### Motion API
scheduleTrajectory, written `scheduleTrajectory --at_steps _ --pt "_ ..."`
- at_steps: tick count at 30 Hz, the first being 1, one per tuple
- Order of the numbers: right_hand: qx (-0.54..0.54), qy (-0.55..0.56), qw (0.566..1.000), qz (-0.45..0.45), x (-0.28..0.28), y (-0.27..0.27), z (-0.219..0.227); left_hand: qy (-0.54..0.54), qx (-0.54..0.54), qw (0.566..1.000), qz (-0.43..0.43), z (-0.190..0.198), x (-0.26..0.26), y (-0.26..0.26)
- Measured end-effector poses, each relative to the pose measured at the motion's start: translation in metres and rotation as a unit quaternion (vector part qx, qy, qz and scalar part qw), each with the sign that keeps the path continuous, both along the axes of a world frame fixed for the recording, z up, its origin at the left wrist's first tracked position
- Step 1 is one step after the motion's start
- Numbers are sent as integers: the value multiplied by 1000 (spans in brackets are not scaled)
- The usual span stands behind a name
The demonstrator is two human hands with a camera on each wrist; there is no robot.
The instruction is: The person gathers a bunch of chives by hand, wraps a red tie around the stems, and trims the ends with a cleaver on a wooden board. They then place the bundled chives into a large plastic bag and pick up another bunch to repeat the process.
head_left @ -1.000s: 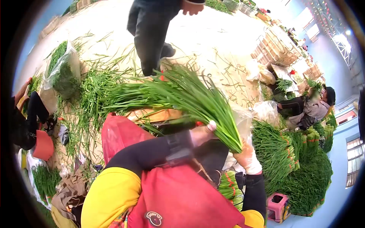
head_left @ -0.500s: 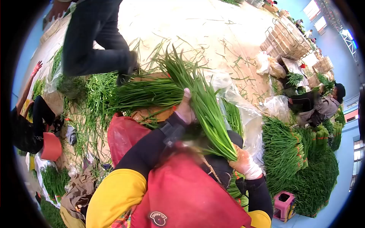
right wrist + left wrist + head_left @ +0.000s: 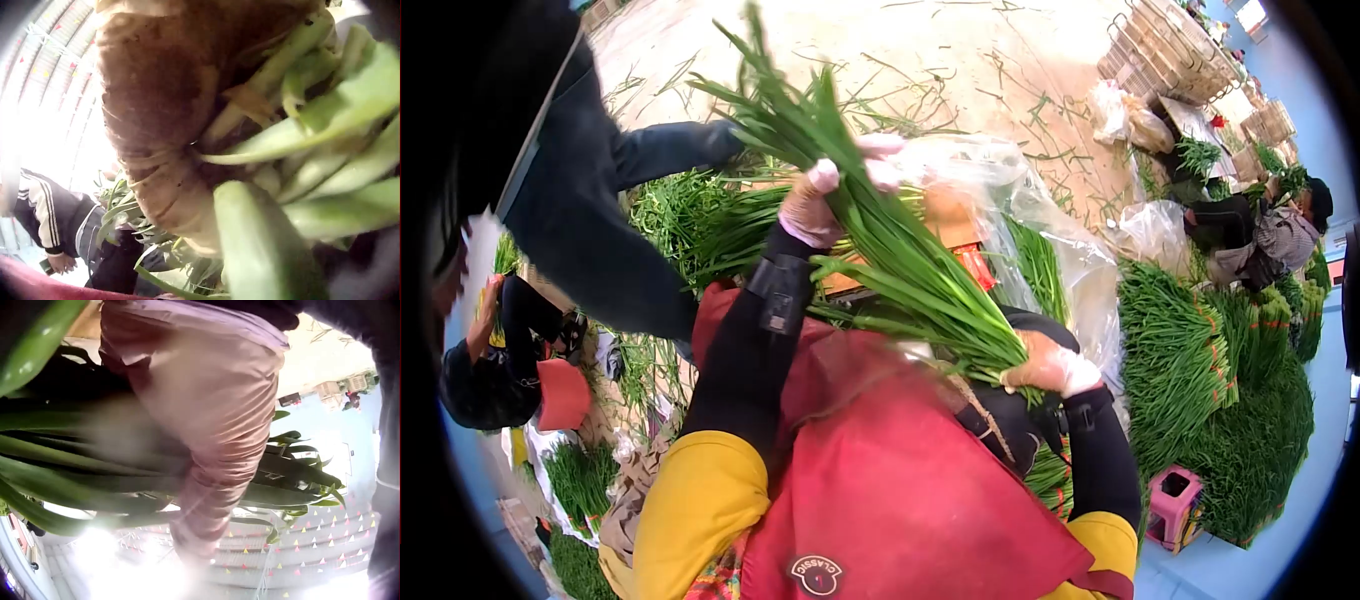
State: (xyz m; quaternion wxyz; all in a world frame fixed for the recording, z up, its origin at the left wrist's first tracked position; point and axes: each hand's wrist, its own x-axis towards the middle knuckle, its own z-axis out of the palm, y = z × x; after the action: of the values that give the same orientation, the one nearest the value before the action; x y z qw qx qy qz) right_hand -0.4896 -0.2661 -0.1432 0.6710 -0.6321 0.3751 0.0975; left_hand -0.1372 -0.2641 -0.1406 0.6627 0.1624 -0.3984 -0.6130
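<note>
A long bunch of green leafy stalks [image 3: 920, 260] slants across the head view, leaf tips at upper left. The gloved left hand [image 3: 810, 205] holds its upper part, thumb on the near side and fingers beyond. In the left wrist view this hand [image 3: 206, 425] lies across the leaves [image 3: 75, 462]. The right hand [image 3: 1050, 365], in a stained glove, grips the pale stem ends at lower right. Up close, the right hand [image 3: 156, 112] curls against the stems [image 3: 350, 162]. More stalks [image 3: 740, 230] lie behind the left forearm, and a red apron [image 3: 900, 450] covers the lap.
Tied green bundles [image 3: 1180, 350] and a pink stool [image 3: 1175, 500] are at right. Clear plastic [image 3: 1070, 260] lies beyond the right hand. Someone in dark trousers [image 3: 590, 200] is close at left; other people sit at left [image 3: 490, 370] and right [image 3: 1280, 235]. Wire crates [image 3: 1170, 50] stand at upper right.
The left hand has moved up and left along the bunch, whose tips now reach farther up and left. The right hand stays on the stem ends. The dark-trousered person has moved left and nearer.
</note>
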Motion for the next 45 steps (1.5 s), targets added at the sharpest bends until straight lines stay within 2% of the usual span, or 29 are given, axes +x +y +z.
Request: scheduleTrajectory --at_steps 2,4,6,8,10,11,12,14,15,16,18,20,24,26,28,29,30,31,32,33,34,35,37,38,40,42,43,44,45 --pt "-9 -16 999 30 18 -11 -8 -42 -65 997 14 9 18 1" --pt "-40 -14 997 70 39 -23 -24 -29 -76 996 46 27 23 8" --pt "-90 -52 991 84 59 -28 -54 19 -11 997 73 53 9 23" --pt "-114 -89 984 104 80 -29 -87 -73 -13 993 94 55 23 26" --pt "-71 -123 986 84 86 -27 -100 -137 105 965 198 62 7 33" --pt "-172 -77 977 102 82 -27 -110 -109 162 954 226 56 -3 34" --pt "-272 -30 954 122 77 -32 -118 -117 261 939 190 60 -7 44" --pt "-220 -83 970 68 68 -36 -105 -172 136 952 214 69 -26 62" --pt "-191 -71 978 42 63 -36 -90 -202 120 943 236 64 -25 62" --pt "-117 -63 991 11 61 -38 -82 -196 161 943 214 60 -24 59" --pt "-211 -57 976 10 55 -39 -72 -200 195 942 188 58 -28 65" --pt "-84 -136 978 -131 59 -42 -65 -243 137 940 198 59 -29 65" --pt "-47 -377 902 -205 87 -36 -5 -416 124 896 97 65 -33 62" --pt "-26 -414 884 -215 105 -29 15 -368 98 916 126 54 -37 64" --pt "-181 -390 894 -123 127 -25 24 -404 104 903 106 55 -36 60" --pt "-166 -406 896 -73 139 -25 13 -299 112 944 80 57 -42 52" --pt "-150 -421 895 -21 149 -24 2 -348 119 922 118 70 -48 53" --pt "-141 -427 893 -6 155 -17 7 -367 79 918 130 77 -46 51" --pt "32 -427 903 -27 161 -6 7 -386 40 911 143 84 -43 51" --pt "-32 -389 921 1 167 -5 1 -367 76 912 166 96 -44 50" --pt "-96 -348 932 30 172 -5 -9 -370 36 901 223 101 -40 46" --pt "-96 -350 931 31 173 -4 -18 -342 91 901 249 105 -31 47" --pt "-243 -254 933 78 170 -5 -42 -282 157 901 289 115 -12 50" --pt "-244 -255 933 77 168 -6 -62 -251 169 903 305 118 -3 52" --pt "-245 -198 938 145 166 -7 -109 -205 156 917 304 119 18 58" --pt "-231 -166 944 169 161 -6 -151 -122 111 947 275 115 41 63" --pt "-218 -131 948 191 161 -5 -153 -165 114 914 352 117 38 66" --pt "-218 -132 948 193 162 -3 -155 -165 114 913 354 118 42 67" --pt "-164 -153 968 112 161 1 -157 -156 108 916 354 118 48 69"
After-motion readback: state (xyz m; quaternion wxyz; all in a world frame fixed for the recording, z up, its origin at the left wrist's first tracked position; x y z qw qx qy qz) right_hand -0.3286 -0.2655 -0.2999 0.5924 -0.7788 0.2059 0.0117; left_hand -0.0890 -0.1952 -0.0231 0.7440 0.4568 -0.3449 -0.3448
